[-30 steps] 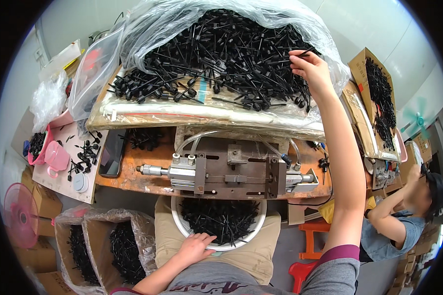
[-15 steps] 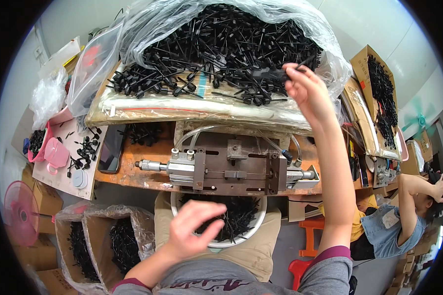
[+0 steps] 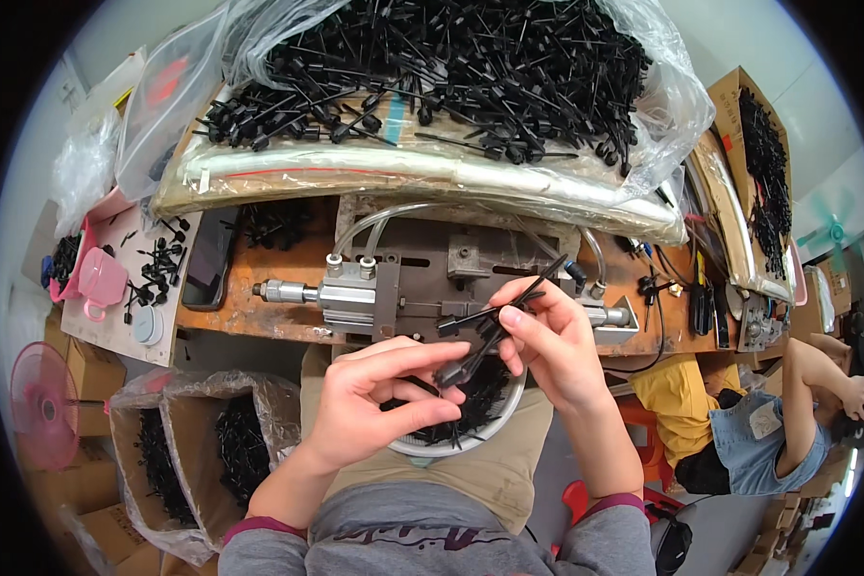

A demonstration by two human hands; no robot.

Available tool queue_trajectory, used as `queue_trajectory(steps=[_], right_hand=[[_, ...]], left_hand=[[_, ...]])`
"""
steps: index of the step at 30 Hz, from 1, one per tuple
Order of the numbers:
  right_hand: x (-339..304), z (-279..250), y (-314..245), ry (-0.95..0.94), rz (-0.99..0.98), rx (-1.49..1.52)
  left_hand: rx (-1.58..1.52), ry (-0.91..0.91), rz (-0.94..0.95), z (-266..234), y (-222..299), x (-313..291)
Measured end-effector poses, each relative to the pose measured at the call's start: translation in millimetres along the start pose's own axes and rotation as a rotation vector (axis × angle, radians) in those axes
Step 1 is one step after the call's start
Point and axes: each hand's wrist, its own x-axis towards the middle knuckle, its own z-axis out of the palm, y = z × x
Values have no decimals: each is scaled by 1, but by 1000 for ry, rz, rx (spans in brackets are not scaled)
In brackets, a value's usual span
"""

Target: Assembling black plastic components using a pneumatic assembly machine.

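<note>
My right hand (image 3: 559, 348) pinches a few black plastic stemmed parts (image 3: 458, 369) between thumb and fingers, above the machine's front edge. Their thin stems stick up past my fingertips, and their thicker ends point left and down. My left hand (image 3: 372, 392) is beside them with thumb and fingers apart. One thick end reaches into the gap between those fingers; whether they touch it I cannot tell. Below both hands, a white basket (image 3: 516, 407) on my lap holds many similar black parts. Behind them lies the metal clamping fixture (image 3: 350, 305) with its cylinders, partly hidden by my right hand.
A plastic-lined box (image 3: 288, 178) heaped with black parts stands behind the fixture. On the left are a phone (image 3: 209, 259), a pink cup (image 3: 102, 278) and a white round jar (image 3: 148, 325). Lined cartons (image 3: 190, 461) sit low at left. A co-worker (image 3: 768, 422) sits at right.
My right hand has come down from the heaped box toward me, bringing black parts over the basket. My left hand has risen slightly toward them. The view has shifted a little.
</note>
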Motion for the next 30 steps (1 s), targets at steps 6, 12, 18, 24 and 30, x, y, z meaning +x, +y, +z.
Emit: queue_trajectory(steps=[6, 12, 18, 24, 30], right_hand=[[-2, -15, 8, 199, -259, -66], [-18, -26, 7, 302, -344, 33], [-36, -27, 14, 282, -308, 54], [-44, -27, 19, 271, -271, 42], [-46, -28, 21, 221, -193, 77]], left_hand=[[322, -140, 199, -2, -7, -8], [1049, 39, 553, 7, -47, 9], [1330, 44, 619, 15, -68, 16], [1361, 35, 600, 18, -62, 24], [1382, 31, 572, 18, -63, 24]])
